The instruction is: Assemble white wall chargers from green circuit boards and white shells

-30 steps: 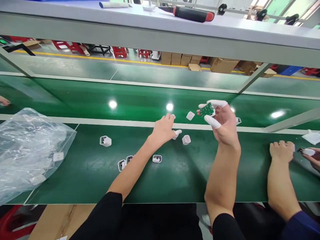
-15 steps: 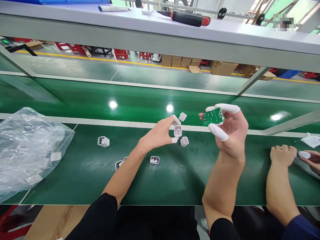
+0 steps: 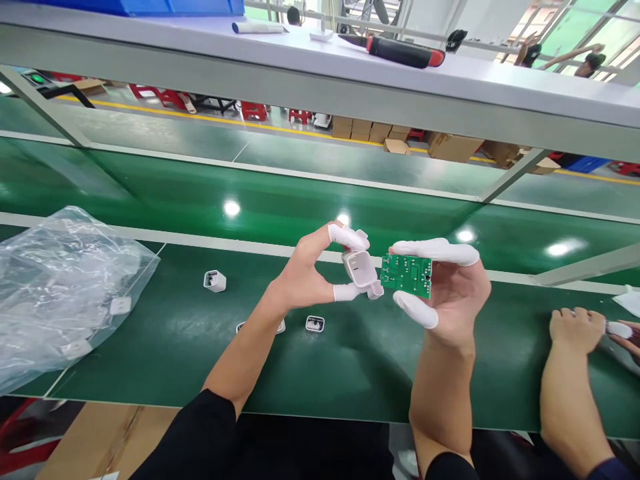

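White finger cots cover some fingertips on both hands. Between thumb and fingers, my left hand (image 3: 310,267) grips a white charger housing (image 3: 361,268), its open end tilted toward me and to the right. My right hand (image 3: 450,287) pinches a green circuit board (image 3: 407,275) by its long edges, the soldered face toward me. The board's left end is close beside the housing's opening; I cannot tell whether they touch. Another small white housing (image 3: 375,290) shows partly behind the held one. On the green bench stand a filled housing (image 3: 215,281) and another (image 3: 315,324) below my left hand.
A clear plastic bag (image 3: 70,293) with white parts lies at the left. Across the back runs a raised shelf (image 3: 300,73) bearing a red-and-black-handled tool (image 3: 403,52) and a blue bin (image 3: 165,7). At right, a co-worker's hands (image 3: 577,330) hold a white piece.
My left hand has lifted the housing nearer and turned its opening to the right. My right hand has brought the circuit board left and down, beside the housing. The view has shifted slightly.
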`<state>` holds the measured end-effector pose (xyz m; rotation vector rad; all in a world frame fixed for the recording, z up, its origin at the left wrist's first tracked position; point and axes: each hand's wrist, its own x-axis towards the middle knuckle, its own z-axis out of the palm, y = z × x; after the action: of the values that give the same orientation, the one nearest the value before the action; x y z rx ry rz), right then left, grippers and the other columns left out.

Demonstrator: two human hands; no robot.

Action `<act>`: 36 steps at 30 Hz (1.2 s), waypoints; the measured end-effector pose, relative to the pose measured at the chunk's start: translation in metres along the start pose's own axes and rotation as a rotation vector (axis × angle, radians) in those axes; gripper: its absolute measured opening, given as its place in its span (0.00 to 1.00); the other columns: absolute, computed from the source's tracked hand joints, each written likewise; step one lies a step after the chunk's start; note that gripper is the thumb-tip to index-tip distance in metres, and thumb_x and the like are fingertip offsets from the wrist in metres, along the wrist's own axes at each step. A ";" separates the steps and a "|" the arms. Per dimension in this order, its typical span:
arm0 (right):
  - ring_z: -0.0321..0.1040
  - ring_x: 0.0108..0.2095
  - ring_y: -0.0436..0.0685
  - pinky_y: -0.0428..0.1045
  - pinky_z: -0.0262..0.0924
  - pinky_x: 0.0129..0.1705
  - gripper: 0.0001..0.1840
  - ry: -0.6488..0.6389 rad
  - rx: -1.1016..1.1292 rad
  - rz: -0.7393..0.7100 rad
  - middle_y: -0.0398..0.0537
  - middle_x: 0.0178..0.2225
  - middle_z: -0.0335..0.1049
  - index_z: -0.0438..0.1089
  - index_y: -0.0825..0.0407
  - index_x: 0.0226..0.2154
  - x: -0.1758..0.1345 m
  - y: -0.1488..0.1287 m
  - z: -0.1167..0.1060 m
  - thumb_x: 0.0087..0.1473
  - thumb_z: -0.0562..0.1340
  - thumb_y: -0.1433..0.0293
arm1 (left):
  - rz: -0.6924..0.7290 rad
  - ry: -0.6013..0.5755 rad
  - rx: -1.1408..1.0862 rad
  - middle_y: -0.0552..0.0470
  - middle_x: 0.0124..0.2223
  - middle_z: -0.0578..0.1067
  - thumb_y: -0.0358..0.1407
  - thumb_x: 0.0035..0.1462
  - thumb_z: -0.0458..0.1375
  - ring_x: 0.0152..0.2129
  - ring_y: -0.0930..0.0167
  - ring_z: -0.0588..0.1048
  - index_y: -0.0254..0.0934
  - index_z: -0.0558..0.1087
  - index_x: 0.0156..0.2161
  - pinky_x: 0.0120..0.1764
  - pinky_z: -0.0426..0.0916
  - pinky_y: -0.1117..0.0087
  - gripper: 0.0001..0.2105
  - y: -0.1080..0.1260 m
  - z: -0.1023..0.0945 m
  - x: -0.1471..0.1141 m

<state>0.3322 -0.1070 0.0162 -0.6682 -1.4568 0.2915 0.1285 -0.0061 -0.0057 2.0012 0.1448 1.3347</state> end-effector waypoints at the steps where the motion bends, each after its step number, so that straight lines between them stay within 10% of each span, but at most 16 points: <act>1: 0.86 0.46 0.66 0.63 0.87 0.48 0.30 0.017 -0.010 0.001 0.48 0.47 0.87 0.80 0.43 0.53 -0.001 0.000 0.003 0.47 0.82 0.72 | 0.021 0.035 -0.001 0.49 0.46 0.81 0.31 0.48 0.78 0.42 0.65 0.81 0.41 0.72 0.47 0.44 0.79 0.62 0.24 -0.001 0.002 0.000; 10: 0.86 0.44 0.69 0.69 0.85 0.47 0.27 0.162 -0.136 0.038 0.50 0.43 0.85 0.78 0.41 0.50 -0.017 -0.003 0.037 0.50 0.83 0.60 | 0.082 0.363 0.054 0.61 0.37 0.71 0.41 0.66 0.72 0.28 0.77 0.74 0.46 0.55 0.43 0.38 0.79 0.68 0.24 -0.016 0.029 -0.006; 15: 0.86 0.46 0.69 0.71 0.84 0.50 0.30 0.125 -0.118 -0.004 0.47 0.44 0.86 0.78 0.36 0.53 -0.021 0.001 0.053 0.50 0.83 0.60 | 0.053 0.345 0.005 0.56 0.41 0.74 0.54 0.62 0.73 0.35 0.70 0.79 0.47 0.63 0.49 0.41 0.79 0.62 0.26 -0.020 0.033 -0.014; 36: 0.85 0.50 0.70 0.73 0.82 0.57 0.35 0.059 -0.182 -0.063 0.47 0.48 0.87 0.78 0.36 0.58 -0.027 0.008 0.051 0.49 0.84 0.66 | 0.031 0.362 0.014 0.54 0.44 0.74 0.52 0.70 0.65 0.37 0.68 0.78 0.48 0.68 0.51 0.40 0.76 0.60 0.16 -0.029 0.039 -0.024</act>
<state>0.2812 -0.1032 -0.0116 -0.7693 -1.4560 0.0898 0.1581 -0.0152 -0.0497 1.7620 0.2911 1.7106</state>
